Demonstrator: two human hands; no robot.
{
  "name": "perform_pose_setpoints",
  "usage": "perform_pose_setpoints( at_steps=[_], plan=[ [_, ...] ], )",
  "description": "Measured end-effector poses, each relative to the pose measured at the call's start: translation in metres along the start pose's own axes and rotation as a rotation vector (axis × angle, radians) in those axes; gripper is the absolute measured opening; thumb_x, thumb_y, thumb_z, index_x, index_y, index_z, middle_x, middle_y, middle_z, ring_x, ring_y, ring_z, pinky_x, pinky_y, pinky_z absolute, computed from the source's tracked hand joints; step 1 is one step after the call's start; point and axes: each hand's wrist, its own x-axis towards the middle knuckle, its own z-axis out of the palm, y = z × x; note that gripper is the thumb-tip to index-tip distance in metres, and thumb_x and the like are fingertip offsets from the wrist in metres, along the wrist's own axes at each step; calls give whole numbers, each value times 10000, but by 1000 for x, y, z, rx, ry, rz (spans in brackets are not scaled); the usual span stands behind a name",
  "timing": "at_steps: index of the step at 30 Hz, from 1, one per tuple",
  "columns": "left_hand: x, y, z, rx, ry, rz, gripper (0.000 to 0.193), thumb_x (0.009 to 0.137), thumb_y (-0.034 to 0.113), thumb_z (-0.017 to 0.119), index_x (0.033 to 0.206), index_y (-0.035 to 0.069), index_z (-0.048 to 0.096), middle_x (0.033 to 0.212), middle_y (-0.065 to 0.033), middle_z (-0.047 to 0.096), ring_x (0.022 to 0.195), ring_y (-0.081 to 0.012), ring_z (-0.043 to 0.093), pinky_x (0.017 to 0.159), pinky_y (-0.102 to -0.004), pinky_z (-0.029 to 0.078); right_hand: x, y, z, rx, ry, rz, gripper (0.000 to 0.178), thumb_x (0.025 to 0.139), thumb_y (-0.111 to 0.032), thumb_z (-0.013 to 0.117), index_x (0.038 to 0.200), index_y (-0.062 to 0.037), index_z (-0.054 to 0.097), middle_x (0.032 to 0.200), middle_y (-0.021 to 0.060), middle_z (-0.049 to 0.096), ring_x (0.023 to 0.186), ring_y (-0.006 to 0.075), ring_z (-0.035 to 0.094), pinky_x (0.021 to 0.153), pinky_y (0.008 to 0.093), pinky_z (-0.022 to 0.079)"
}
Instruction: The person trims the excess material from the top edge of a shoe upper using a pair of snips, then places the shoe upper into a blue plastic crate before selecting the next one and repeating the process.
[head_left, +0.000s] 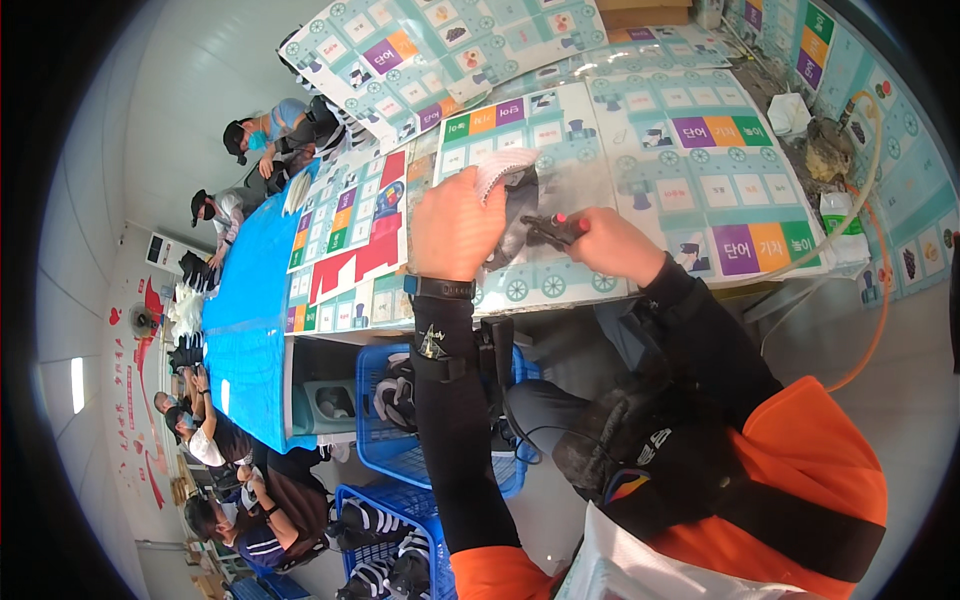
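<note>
At far left, co-workers (pixel 285 500) line a blue-covered table (pixel 245 320); below, a blue basket (pixel 378 450) contains shoes (pixel 393 395). The left hand (pixel 460 225) grips a dark grey shoe (pixel 520 200) over the sheet-covered bench (pixel 660 180); whether the two touch cannot be told. Just right of the shoe, a black gun-like tool (pixel 546 232) faces it, the right hand (pixel 620 245) closed around its body. A pale hose (pixel 878 140) curves at far right. Likely faults: a slack left grip could let the shoe turn; a wandering nozzle could catch the left hand; a tug from the hose, if joined, could spoil the aim.
</note>
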Motion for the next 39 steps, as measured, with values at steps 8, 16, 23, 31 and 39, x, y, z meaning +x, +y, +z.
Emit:
perform_pose_setpoints(
  at_steps=[8, 16, 23, 31, 39],
  plan=[
    [-2, 1, 1, -39, 20, 13, 303, 898, 360, 712, 939, 61, 726, 894, -231, 732, 849, -461, 699, 757, -551, 564, 0, 4, 4, -138, 221, -187, 191, 839, -99, 628, 956, 30, 706, 790, 281, 658, 738, 488, 628, 653, 490, 488],
    [1, 2, 3, -41, 18, -4, 302, 895, 361, 715, 923, 61, 723, 882, -227, 728, 840, -459, 695, 751, -548, 559, -8, -20, -7, -115, 315, -169, 206, 804, -94, 546, 882, 45, 676, 826, 335, 647, 836, 547, 615, 765, 607, 474],
    [-1, 3, 4, -78, 19, -13, 296, 894, 362, 715, 923, 67, 723, 890, -225, 727, 845, -447, 698, 750, -540, 560, -7, -10, -8, -162, 331, -162, 205, 807, -93, 545, 879, 48, 675, 834, 333, 653, 842, 543, 620, 775, 605, 480],
    [0, 5, 5, -50, 4, -10, 290, 896, 358, 709, 930, 71, 716, 893, -211, 732, 847, -438, 702, 747, -535, 563, -12, -5, -10, -173, 224, -131, 196, 811, -84, 549, 868, 52, 677, 822, 329, 653, 834, 540, 618, 776, 595, 486],
    [-6, -6, 4, -17, 103, 16, 309, 944, 368, 676, 974, 69, 749, 865, -219, 729, 846, -447, 699, 736, -537, 554, -15, -12, -11, -160, 33, -104, 244, 824, -90, 664, 1035, 27, 702, 812, 248, 677, 798, 437, 649, 733, 460, 505]
  ],
)
